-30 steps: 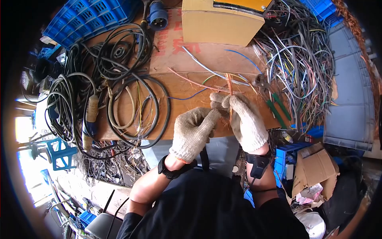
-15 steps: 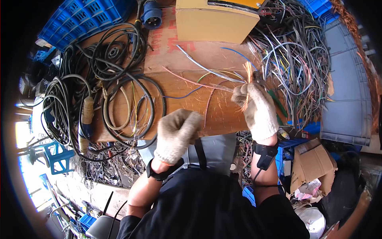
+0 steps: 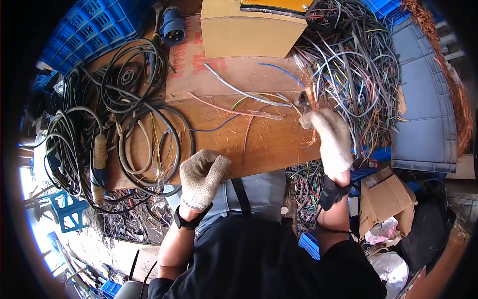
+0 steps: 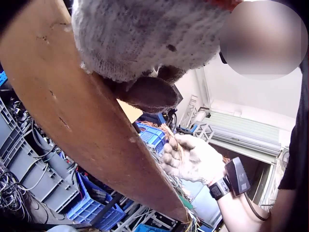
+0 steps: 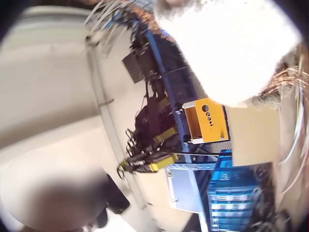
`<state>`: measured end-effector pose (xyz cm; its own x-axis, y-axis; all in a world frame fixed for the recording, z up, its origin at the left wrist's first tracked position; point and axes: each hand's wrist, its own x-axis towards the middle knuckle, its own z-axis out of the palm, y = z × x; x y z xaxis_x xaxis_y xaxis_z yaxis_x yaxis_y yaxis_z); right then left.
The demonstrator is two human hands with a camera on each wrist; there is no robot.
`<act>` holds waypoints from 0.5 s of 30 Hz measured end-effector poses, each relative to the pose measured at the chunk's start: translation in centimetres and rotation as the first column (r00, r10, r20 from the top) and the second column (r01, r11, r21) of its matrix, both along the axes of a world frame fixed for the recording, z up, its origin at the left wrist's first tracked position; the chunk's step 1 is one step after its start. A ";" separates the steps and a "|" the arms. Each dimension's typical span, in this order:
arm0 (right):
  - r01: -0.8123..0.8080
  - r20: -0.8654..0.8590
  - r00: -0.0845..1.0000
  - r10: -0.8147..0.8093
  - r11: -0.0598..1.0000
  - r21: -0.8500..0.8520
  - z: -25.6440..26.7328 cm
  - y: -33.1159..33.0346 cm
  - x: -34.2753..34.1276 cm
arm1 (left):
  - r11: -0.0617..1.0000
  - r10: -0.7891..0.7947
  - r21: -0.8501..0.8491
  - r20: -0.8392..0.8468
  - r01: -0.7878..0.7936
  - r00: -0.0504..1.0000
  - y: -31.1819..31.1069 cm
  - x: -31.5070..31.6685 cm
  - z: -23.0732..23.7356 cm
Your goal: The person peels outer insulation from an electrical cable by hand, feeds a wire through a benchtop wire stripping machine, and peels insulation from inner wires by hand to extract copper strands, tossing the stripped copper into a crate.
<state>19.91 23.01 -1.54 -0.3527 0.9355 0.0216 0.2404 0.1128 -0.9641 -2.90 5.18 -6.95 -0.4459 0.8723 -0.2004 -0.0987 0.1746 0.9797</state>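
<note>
In the head view, a bundle of bare copper strands stands up out of the gloved right hand, which grips it over the right part of the bench. The gloved left hand rests near the bench's front edge, fingers loosely curled, with nothing seen in them. Between the hands, a reddish wire lies on the wood; behind it are a longer pink wire, a grey wire and a blue wire. The left wrist view also shows the copper strands in the right hand.
Coiled black cables cover the bench's left side, near a blue crate. A tan box stands at the back. A large pile of mixed wires lies right, beside grey crates. A cardboard carton sits below right.
The hands have parted: the right moved right with the copper bundle, the left moved left and toward the body. A reddish wire now lies on the bench between them.
</note>
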 end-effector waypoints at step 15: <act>-0.050 0.586 0.794 -0.163 0.943 0.330 -0.9 -0.1 1.2 | 0.998 -0.070 -0.004 -0.024 0.070 0.997 -0.2 -0.4 -0.2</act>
<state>21.14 22.88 -2.46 -0.3401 0.9329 0.1182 0.7693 0.3484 -0.5355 -3.28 5.01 -7.13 -0.3890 0.9007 -0.1934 -0.0623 0.1837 0.9810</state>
